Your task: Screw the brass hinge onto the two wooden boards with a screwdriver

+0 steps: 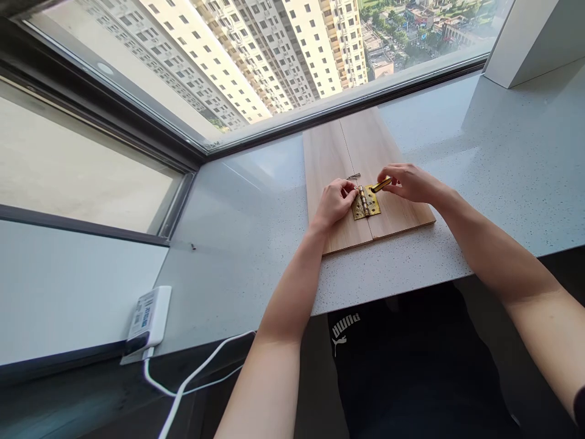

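- white charger [148, 317] and its cable [192, 381], far left by the speckled stone sill [256, 256]
- left hand [335, 202]: fingers curled onto the brass hinge [365, 202], can't tell if gripping
- hinge lies across the seam of two pale wood boards [402, 207], screw [353, 176] just above
- right hand [408, 183]: fingertips [386, 175] nearly closed, pinching a yellow tool [381, 184] just beside the hinge

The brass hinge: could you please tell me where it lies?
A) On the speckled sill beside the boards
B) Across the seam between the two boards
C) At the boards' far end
B. The brass hinge has its knuckle along the seam of the wooden boards.
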A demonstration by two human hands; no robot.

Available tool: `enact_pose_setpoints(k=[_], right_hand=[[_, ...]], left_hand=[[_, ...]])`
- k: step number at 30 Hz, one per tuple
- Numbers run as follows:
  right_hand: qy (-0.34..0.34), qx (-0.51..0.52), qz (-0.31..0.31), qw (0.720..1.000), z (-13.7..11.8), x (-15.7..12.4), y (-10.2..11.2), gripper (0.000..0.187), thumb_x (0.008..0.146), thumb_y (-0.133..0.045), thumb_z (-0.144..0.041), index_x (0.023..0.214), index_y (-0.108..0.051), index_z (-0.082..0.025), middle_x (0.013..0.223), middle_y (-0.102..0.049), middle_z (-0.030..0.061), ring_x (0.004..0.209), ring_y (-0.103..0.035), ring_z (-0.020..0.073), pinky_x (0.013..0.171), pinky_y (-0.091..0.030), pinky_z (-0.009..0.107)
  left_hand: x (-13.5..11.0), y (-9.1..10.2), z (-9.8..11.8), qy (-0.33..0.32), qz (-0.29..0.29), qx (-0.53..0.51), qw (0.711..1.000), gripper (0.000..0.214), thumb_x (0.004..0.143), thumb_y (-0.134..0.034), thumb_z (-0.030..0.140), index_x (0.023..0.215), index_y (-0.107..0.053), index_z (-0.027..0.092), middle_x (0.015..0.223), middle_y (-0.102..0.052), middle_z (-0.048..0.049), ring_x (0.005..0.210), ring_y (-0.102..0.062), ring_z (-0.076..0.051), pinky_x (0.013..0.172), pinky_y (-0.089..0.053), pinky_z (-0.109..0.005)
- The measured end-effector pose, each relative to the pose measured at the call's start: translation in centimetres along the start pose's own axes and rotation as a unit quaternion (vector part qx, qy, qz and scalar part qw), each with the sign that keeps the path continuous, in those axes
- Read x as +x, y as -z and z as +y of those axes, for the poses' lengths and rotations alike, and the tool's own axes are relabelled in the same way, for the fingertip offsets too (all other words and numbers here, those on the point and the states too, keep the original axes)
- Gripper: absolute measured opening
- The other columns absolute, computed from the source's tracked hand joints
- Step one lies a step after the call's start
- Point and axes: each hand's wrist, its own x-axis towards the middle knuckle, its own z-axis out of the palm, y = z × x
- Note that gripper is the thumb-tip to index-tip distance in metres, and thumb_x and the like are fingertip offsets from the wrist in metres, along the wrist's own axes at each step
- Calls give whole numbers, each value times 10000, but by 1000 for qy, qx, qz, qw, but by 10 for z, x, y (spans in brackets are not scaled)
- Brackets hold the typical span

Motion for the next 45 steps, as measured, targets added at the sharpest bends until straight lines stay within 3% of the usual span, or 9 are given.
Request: enact_pose_setpoints(k=[5, 8, 13, 16, 20, 26, 45], right_hand=[[24, 8, 161, 987, -24, 10, 15, 366, 1184, -578, -445, 1462, -726, -257, 1352, -784, 125, 949, -750, 239, 900, -646, 430], [23, 4, 215, 976, -46, 33, 24, 387, 1196, -579, -471, 1531, -654, -292, 1353, -768, 111, 1080, -760, 274, 952, -662, 445], [25, 26, 171, 985, -76, 78, 30, 477, 1171, -674, -510, 1596, -550, -332, 1334, -761, 102, 1201, -761, 300, 1000, -677, 447], [40, 22, 129, 991, -82, 88, 31, 541, 1158, -709, -511, 1632, -510, -341, 1331, -753, 99, 1201, -761, 308, 1018, -673, 458], [36, 30, 88, 995, -82, 85, 32, 510, 1171, -681, -467, 1639, -527, -333, 1269, -759, 75, 1189, -767, 287, 1022, -667, 434], [42, 33, 73, 996, -76, 84, 28, 412, 1191, -637, -430, 1580, -584, -304, 1254, -779, 77, 1185, -770, 261, 1038, -656, 407], [49, 34, 52, 997, -76, 83, 27, 465, 1159, -716, -470, 1590, -612, -329, 1268, -771, 85, 1186, -764, 292, 1038, -687, 474]], left_hand=[[-1, -4, -1, -4, 12, -10, 1000, 98, 1020, -733, 223, 963, -809, 198, 1057, -822, -107, 908, -724, -248, 919, -635, -427], [-1, -6, -3, -12, 21, -15, 1000, 85, 1002, -743, 220, 960, -816, 204, 1039, -830, -102, 917, -737, -255, 927, -649, -433], [-3, -6, -5, -11, 21, -21, 1000, 89, 1000, -752, 229, 982, -834, 198, 1021, -832, -99, 920, -751, -249, 948, -663, -434], [-3, -5, -6, -7, 17, -30, 999, 111, 1011, -742, 226, 977, -840, 188, 1023, -834, -104, 912, -751, -241, 954, -660, -433], [-3, -5, -9, -12, 14, -48, 999, 129, 1017, -744, 247, 1020, -859, 190, 1097, -858, -111, 938, -757, -234, 967, -664, -428], [-2, -6, -12, -13, 16, -52, 998, 104, 1005, -768, 239, 1007, -854, 180, 1071, -848, -109, 941, -766, -236, 934, -658, -417], [-3, -6, -9, -33, 24, -52, 998, 83, 1024, -779, 212, 971, -841, 196, 1052, -837, -101, 991, -772, -255, 994, -660, -442]])
